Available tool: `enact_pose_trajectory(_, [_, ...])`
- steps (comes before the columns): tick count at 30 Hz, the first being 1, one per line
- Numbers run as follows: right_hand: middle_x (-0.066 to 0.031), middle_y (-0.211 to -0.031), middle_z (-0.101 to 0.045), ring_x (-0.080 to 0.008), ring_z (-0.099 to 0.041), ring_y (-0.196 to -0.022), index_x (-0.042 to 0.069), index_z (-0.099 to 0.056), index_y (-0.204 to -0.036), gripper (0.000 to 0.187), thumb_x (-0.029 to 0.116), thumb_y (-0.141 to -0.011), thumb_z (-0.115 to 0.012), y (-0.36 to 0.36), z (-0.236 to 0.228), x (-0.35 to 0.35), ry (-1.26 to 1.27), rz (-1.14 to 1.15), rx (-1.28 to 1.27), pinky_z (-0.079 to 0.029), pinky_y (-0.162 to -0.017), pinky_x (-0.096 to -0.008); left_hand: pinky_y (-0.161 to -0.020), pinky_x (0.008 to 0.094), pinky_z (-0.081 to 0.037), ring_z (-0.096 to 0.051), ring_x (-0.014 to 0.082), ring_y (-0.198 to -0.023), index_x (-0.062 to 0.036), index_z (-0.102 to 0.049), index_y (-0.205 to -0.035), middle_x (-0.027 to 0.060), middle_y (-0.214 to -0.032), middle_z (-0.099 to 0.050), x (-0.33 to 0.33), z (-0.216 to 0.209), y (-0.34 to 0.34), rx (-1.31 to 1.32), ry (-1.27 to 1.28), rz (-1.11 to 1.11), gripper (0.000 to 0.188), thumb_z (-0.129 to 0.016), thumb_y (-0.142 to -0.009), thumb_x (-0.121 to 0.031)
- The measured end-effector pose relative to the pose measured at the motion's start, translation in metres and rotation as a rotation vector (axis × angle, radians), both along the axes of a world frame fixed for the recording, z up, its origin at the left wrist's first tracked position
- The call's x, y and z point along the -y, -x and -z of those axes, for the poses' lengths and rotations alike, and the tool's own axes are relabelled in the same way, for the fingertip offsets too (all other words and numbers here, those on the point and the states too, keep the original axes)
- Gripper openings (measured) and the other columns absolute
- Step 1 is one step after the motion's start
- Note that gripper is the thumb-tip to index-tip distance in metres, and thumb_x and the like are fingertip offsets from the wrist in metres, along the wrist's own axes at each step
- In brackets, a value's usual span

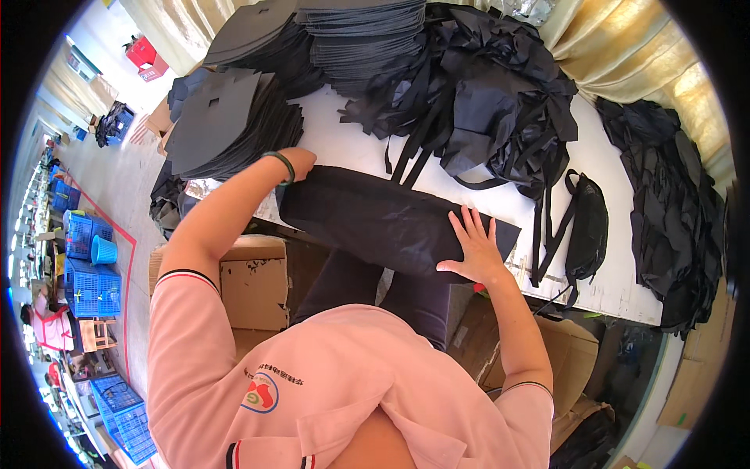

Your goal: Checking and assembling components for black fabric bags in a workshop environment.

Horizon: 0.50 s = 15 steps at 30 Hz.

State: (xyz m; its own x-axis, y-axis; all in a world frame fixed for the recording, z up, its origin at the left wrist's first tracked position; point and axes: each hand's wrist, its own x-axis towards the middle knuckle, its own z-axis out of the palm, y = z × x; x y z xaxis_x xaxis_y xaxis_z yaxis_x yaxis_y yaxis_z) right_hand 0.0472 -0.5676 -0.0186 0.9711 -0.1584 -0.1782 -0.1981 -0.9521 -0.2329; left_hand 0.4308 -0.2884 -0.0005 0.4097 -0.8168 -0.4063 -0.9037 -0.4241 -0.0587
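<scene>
A long black fabric piece point(367, 223) lies crosswise along the table's near edge, its lower side hanging toward my lap. My left hand point(301, 164) is closed at the fabric's upper left corner; its fingertips are partly hidden. On the right part of the cloth my right hand point(476, 246) rests flat, thumb and fingers spread. Black straps point(412, 162) run from a heap of black fabric pieces point(500, 102) down to the far edge of the cloth. Right of my right hand lies a small black bag point(587, 227) with a strap.
Stacked dark grey panels point(223, 125) stand at the table's left, with more stacks point(367, 39) behind. Another black fabric pile point(664, 203) covers the right end of the white table point(625, 293). Cardboard boxes point(254, 285) sit below. Blue crates point(94, 285) line the floor at left.
</scene>
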Motion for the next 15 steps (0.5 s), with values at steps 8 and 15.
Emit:
enact_pose_trajectory(8, [-0.0184, -0.155, -0.03, -0.037, -0.023, -0.145, 0.014, -0.027, -0.153, 0.103, 0.054, -0.071, -0.075, -0.033, -0.044, -0.002, -0.184, -0.012, 0.173, -0.017, -0.115, -0.0542, -0.064, 0.0393, -0.048, -0.064, 0.0304, -0.07, -0.0037, -0.061, -0.087, 0.0132, -0.074, -0.064, 0.009, -0.138, 0.03, -0.198, 0.377, 0.026, 0.021, -0.075, -0.08, -0.018])
enact_pose_trajectory(15, [-0.014, -0.117, -0.061, -0.0218, -0.06, -0.108, 0.009, -0.04, -0.142, 0.071, 0.0, -0.079, -0.072, -0.171, -0.093, -0.082, -1.175, -0.234, 0.541, -0.045, -0.096, -0.0335, -0.067, 0.0405, -0.048, -0.062, 0.0316, -0.074, -0.0059, -0.061, -0.094, 0.0139, -0.079, -0.065, 0.044, -0.129, 0.108, -0.368, 0.756, 0.048, 0.021, -0.068, -0.085, -0.024])
